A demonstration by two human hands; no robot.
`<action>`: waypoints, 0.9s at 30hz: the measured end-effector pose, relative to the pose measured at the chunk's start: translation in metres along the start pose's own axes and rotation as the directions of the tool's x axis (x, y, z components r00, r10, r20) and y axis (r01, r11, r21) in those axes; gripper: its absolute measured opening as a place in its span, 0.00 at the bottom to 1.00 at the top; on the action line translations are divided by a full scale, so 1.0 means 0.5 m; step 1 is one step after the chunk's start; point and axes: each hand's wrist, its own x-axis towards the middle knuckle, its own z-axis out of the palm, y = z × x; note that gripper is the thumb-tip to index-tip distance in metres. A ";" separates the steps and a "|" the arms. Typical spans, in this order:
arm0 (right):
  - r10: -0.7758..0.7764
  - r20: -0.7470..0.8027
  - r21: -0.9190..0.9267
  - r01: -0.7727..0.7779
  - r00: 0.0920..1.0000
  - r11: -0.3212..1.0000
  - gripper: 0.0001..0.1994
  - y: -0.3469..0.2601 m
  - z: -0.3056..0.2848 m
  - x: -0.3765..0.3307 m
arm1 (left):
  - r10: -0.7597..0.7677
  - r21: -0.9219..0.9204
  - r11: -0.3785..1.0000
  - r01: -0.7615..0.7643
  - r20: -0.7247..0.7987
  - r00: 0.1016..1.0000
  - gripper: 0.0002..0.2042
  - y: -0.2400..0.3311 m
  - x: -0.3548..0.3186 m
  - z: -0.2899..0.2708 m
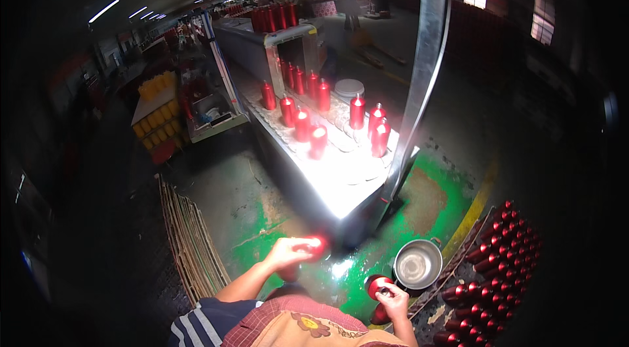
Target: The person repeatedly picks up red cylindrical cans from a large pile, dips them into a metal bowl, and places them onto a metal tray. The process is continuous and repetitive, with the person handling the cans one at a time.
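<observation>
Low in front of me, my left hand is closed around a shiny red metallic bottle, which is partly washed out by glare. At the right, my right hand grips another red bottle by its narrow dark end. Just beyond that hand, a round metal pot stands close to the held bottle. Past my hands is the brightly lit end of a conveyor table. Several red bottles stand upright on it in loose rows.
An upright metal post rises at the table's right edge. Many red bottles are massed at the lower right. Layered flat sheets lie at the left. Farther off are a tunnel-like opening, a white bucket and a rack of yellow pieces.
</observation>
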 end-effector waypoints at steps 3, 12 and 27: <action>0.053 0.150 -0.083 -0.041 0.987 0.996 0.15 -0.053 0.158 0.106 | 0.035 0.208 0.978 0.009 -0.206 0.978 0.16 -0.014 -0.022 -0.189; 0.121 0.441 -0.070 -0.100 0.889 0.992 0.16 -0.298 0.678 0.420 | -0.213 0.064 0.963 0.261 -0.414 0.885 0.15 -0.016 0.065 -0.687; -0.034 0.715 -0.032 0.082 0.698 0.996 0.15 -0.569 1.012 0.820 | -0.034 -0.060 0.998 -0.007 -0.655 0.755 0.12 0.097 0.334 -0.963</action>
